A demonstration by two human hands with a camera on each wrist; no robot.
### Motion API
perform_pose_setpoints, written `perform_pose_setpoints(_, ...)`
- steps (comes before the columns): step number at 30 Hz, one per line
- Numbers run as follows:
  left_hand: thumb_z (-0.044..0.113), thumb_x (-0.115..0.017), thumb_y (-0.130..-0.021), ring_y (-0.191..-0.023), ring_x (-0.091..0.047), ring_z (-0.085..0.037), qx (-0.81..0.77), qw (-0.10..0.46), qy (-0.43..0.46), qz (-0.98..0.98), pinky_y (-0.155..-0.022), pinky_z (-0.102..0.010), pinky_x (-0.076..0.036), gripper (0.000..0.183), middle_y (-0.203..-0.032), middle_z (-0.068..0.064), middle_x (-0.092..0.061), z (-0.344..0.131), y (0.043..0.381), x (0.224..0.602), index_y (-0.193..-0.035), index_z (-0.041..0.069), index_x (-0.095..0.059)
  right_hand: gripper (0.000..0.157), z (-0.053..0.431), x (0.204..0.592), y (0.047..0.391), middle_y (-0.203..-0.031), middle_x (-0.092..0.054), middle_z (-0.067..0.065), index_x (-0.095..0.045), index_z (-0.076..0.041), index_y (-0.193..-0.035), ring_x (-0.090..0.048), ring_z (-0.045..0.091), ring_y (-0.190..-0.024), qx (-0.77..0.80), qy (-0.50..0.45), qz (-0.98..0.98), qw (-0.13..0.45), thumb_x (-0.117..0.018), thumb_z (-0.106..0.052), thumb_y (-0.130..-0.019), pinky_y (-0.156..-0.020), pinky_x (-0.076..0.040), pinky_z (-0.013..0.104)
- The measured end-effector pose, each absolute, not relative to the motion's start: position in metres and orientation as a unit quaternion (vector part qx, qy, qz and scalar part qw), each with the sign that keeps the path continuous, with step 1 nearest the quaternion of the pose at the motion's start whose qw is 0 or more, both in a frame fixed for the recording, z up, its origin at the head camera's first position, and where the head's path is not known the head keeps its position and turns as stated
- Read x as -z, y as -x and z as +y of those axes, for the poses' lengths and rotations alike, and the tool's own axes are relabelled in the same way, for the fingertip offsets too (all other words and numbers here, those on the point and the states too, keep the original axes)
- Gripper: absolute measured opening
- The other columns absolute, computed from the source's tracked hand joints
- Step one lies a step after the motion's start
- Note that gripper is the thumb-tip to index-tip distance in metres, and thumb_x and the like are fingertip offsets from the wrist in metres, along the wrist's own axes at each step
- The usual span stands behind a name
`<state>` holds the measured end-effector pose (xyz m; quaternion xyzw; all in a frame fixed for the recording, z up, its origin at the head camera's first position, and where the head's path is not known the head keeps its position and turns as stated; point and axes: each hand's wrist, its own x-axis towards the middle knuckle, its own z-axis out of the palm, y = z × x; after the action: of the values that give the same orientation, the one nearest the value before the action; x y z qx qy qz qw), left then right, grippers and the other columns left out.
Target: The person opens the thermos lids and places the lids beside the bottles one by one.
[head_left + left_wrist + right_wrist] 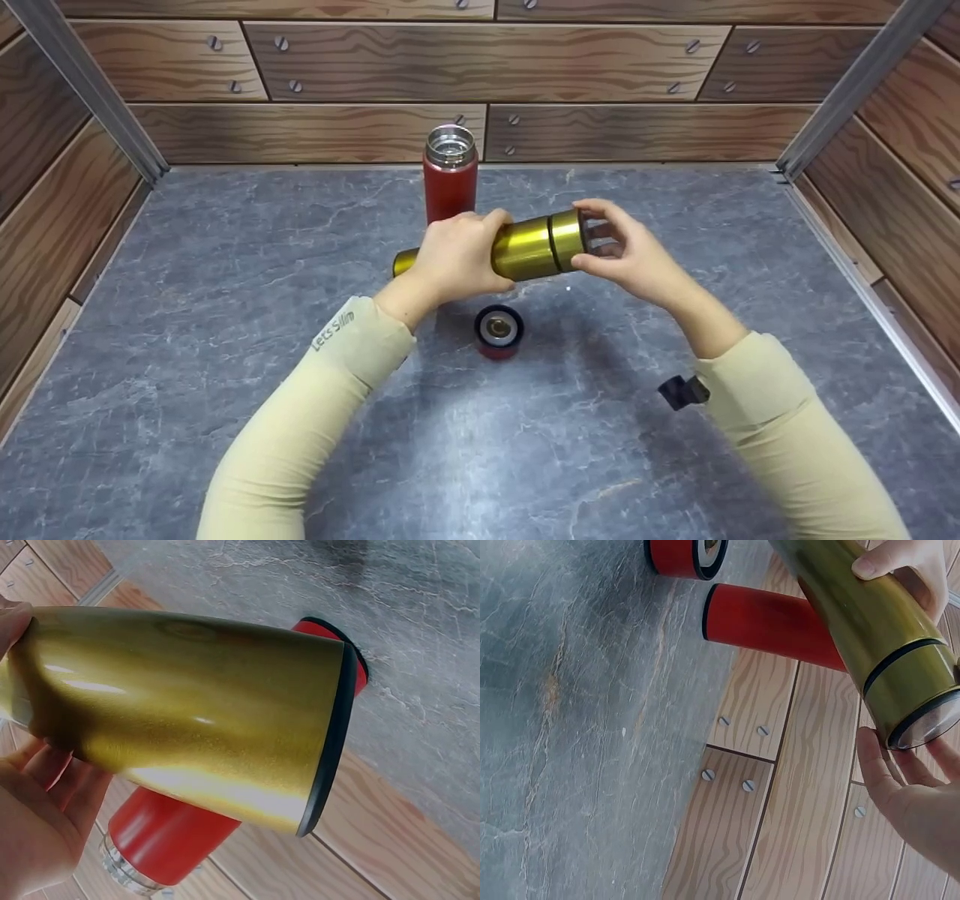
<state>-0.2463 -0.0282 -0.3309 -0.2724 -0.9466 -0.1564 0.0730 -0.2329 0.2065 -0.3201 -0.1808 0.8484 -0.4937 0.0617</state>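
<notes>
A gold vacuum flask [525, 249] is held in the air, tilted nearly sideways, its capped end toward the right. My left hand [457, 259] wraps round the middle of its body. Thumb and fingertips of my right hand [637, 259] grip the rim of the gold lid [568, 238], which sits on the flask with a black ring between them. In the left wrist view the flask's black base [330, 742] shows. Behind it stands a red vacuum flask [451, 187], upright and uncapped, its steel mouth bare. Its lower part is hidden by my left hand.
A red lid [499, 334] lies on the grey marbled tabletop [465, 465] in front of the hands, inner side up. Wood-patterned panels [487, 64] close off the back and sides. A black wrist mount [682, 391] sticks out from the right sleeve.
</notes>
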Motion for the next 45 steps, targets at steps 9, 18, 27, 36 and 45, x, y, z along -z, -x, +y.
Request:
perform_pose_setpoints(9,0.041,-0.077,-0.067,-0.089,-0.06,-0.021,0.147,0.082,0.275,-0.947,-0.071,-0.04,-0.05,0.064,-0.099,-0.004,-0.067,-0.0285,0.2443,0.3306,-0.12,0.014,-0.054,0.06,0.2017,0.3158,0.2318,-0.133,-0.045,0.021,-0.031,-0.002,-0.142,-0.057,0.025,-0.106,0.476,0.109,0.869,0.078,-0.053,-0.03,-0.094,-0.079,-0.051,0.024)
perform_pose_setpoints(18,0.04,-0.077,-0.067,-0.089,-0.059,-0.021,0.15,0.078,0.276,-0.946,-0.072,-0.04,-0.05,0.064,-0.1,-0.005,-0.067,-0.0267,0.2427,0.3296,-0.12,0.013,-0.054,0.053,0.202,0.3148,0.231,-0.12,-0.052,0.02,-0.04,0.003,-0.135,-0.056,0.007,-0.086,0.485,0.107,0.864,0.077,-0.057,-0.023,-0.092,-0.073,-0.051,0.019)
perform_pose_setpoints(27,0.042,-0.078,-0.066,-0.088,-0.059,-0.021,0.153,0.08,0.273,-0.947,-0.072,-0.039,-0.05,0.065,-0.099,-0.005,-0.067,-0.0273,0.2436,0.3294,-0.12,0.014,-0.053,0.059,0.2066,0.3174,0.2297,-0.137,-0.042,0.017,-0.036,-0.004,-0.139,-0.049,0.027,-0.114,0.489,0.168,0.854,0.063,-0.062,-0.01,-0.087,-0.085,-0.047,0.021)
perform_pose_setpoints(36,0.041,-0.077,-0.066,-0.09,-0.059,-0.021,0.149,0.072,0.273,-0.948,-0.071,-0.041,-0.05,0.065,-0.1,-0.004,-0.067,-0.0271,0.2442,0.3313,-0.12,0.014,-0.053,0.057,0.2022,0.316,0.2311,-0.129,-0.05,0.021,-0.036,-0.002,-0.139,-0.057,0.025,-0.106,0.47,0.099,0.874,0.072,-0.053,-0.032,-0.094,-0.079,-0.052,0.027)
perform_pose_setpoints(45,0.043,-0.077,-0.067,-0.091,-0.059,-0.02,0.148,0.069,0.276,-0.947,-0.072,-0.04,-0.05,0.065,-0.101,-0.003,-0.068,-0.0272,0.245,0.3312,-0.12,0.014,-0.053,0.051,0.2041,0.3166,0.232,-0.126,-0.051,0.02,-0.042,0.002,-0.133,-0.055,0.013,-0.096,0.481,0.131,0.865,0.062,-0.06,-0.017,-0.089,-0.078,-0.05,0.02)
